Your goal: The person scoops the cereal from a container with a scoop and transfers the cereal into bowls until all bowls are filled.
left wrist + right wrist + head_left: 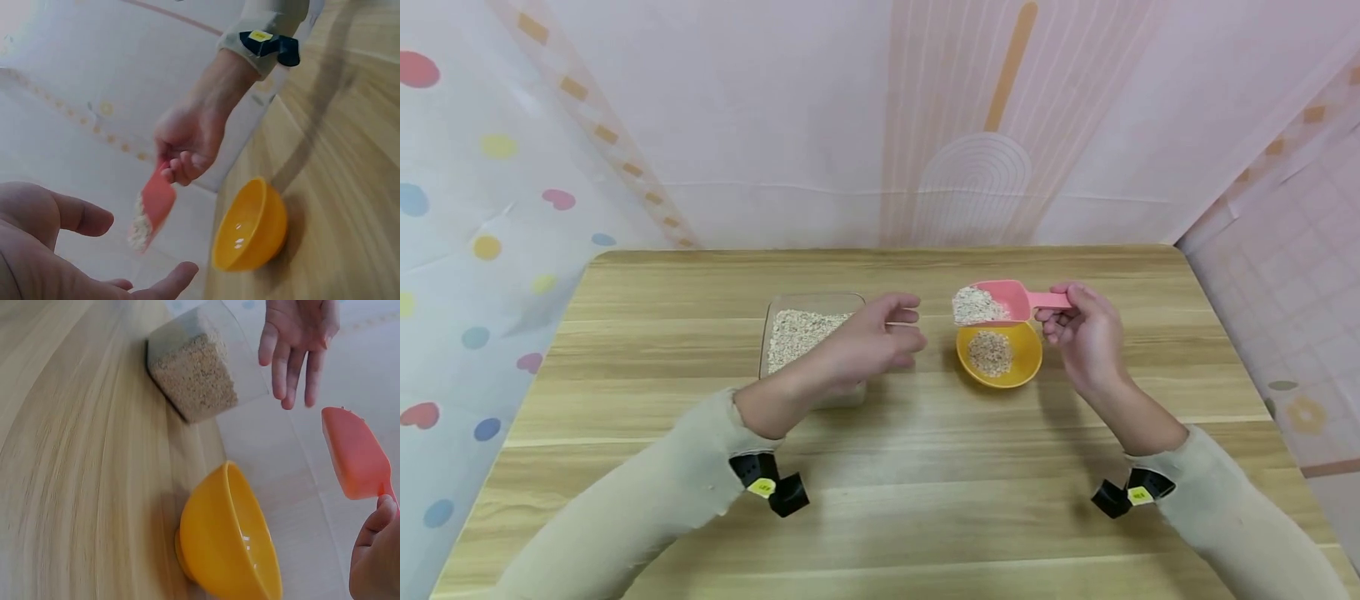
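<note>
Holding a pink scoop (pixel 1000 302) by its handle, the right hand (pixel 1086 337) has its fingers curled round the grip, and the scoop's mouth, heaped with pale grain, hangs just above the far rim of the yellow bowl (pixel 1026 367) at about 12 o'clock of it. The bowl sits on the wooden surface (pixel 925 467) and already has a small mound of grain inside. At roughly 9 o'clock from the bowl stands a clear container (pixel 775 321) filled with the same grain; the left hand (pixel 868 346) hovers over its near right corner with fingers loose and spread, gripping nothing. The step in hand looks like tipping a scoopful into the bowl; the next move seems to call for rolling the wrist so the grain slides off the scoop's lip inside the rim, not over its edge.
</note>
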